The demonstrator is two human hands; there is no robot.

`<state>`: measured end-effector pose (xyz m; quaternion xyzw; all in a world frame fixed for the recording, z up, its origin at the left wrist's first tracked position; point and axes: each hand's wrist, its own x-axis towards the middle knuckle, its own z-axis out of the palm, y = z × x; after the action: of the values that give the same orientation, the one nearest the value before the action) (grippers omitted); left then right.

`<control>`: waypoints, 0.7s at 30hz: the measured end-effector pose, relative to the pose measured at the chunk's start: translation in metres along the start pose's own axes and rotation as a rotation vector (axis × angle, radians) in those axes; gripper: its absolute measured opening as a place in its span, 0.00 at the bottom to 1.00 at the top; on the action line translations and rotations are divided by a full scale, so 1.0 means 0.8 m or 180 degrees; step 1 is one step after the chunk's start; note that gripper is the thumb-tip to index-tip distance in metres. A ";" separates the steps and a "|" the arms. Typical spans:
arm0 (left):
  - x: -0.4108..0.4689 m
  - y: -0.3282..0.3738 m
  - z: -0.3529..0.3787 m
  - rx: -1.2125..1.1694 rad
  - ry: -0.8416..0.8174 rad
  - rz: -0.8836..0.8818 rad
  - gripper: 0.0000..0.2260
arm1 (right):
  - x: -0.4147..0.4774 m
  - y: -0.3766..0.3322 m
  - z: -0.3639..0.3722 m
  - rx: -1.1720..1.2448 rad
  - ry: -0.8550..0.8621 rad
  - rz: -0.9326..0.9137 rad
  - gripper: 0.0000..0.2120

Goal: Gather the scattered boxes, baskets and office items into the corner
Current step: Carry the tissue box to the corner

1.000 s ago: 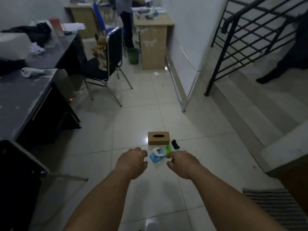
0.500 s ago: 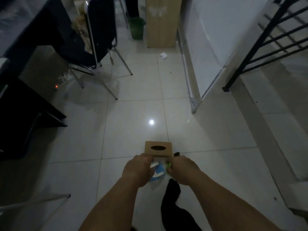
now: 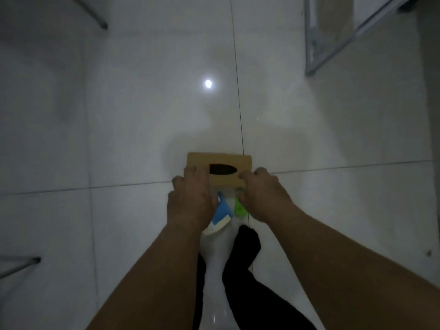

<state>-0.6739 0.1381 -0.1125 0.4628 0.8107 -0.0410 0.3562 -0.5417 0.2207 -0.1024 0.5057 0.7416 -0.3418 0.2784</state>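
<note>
A brown cardboard tissue box point(image 3: 219, 160) with a dark oval slot lies on the white tiled floor. My left hand point(image 3: 190, 201) curls over its left end and my right hand point(image 3: 264, 194) curls over its near right corner, so both grip the box. Just in front of the box, between my hands, lie a blue and white item point(image 3: 222, 210), partly under my left hand, and a small green item point(image 3: 239, 208) by my right thumb. Whether either hand touches these is hidden.
My legs in black trousers point(image 3: 245, 277) stand right behind the items. Metal chair legs show at the upper left point(image 3: 100, 22) and lower left point(image 3: 21, 264). A metal-framed board point(image 3: 312, 44) leans at the upper right. Open tiled floor lies around the box.
I have bent down and come closer. Both hands moved forward over the blue and green items and reached the tissue box. The room's desks and chair left the view.
</note>
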 end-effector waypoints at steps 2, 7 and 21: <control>0.047 -0.015 0.037 -0.0010 -0.0070 -0.0033 0.31 | 0.051 0.010 0.025 -0.0019 -0.0154 0.0197 0.26; 0.140 -0.055 0.120 -0.0029 -0.0413 -0.0319 0.40 | 0.155 0.030 0.085 0.0017 -0.0604 0.0421 0.35; 0.159 -0.085 0.119 -0.0621 -0.0137 -0.0547 0.41 | 0.162 0.022 0.106 0.0118 0.0361 0.0111 0.32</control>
<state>-0.7163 0.1536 -0.2793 0.3538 0.8397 -0.0023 0.4120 -0.5629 0.2309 -0.2569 0.5423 0.7407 -0.3213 0.2324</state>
